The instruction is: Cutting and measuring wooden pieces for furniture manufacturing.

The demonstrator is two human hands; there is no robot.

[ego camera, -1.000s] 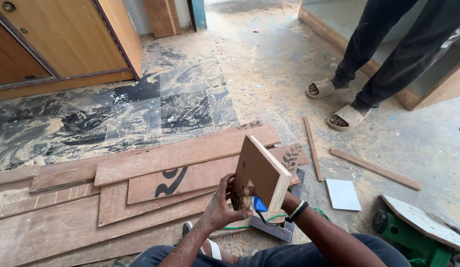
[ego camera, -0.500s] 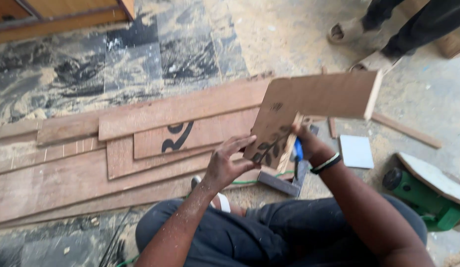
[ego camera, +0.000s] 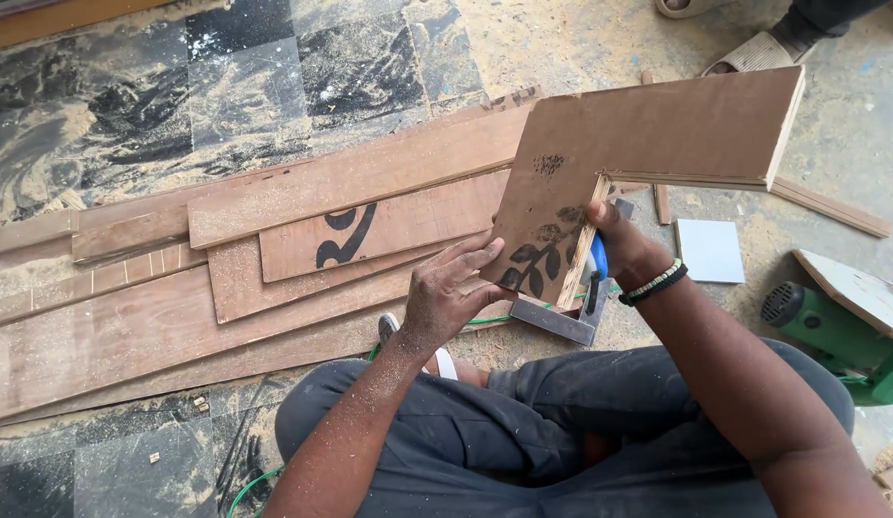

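Currently my left hand (ego camera: 446, 293) lies flat and open against the L-shaped plywood piece (ego camera: 648, 144); right hand (ego camera: 614, 240) grips its inner edge. Stiff, light-looking; best held by edges.

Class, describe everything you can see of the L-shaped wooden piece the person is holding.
The L-shaped wooden piece is two flat brown boards joined at a right angle, seemingly plywood, with pale layered edges showing. Dark leaf-like markings sit near its lower end, a dark smudge higher up. It is held tilted above the planks on the floor. The left hand rests its fingers on the lower face; the right hand grips the inner edge from behind.
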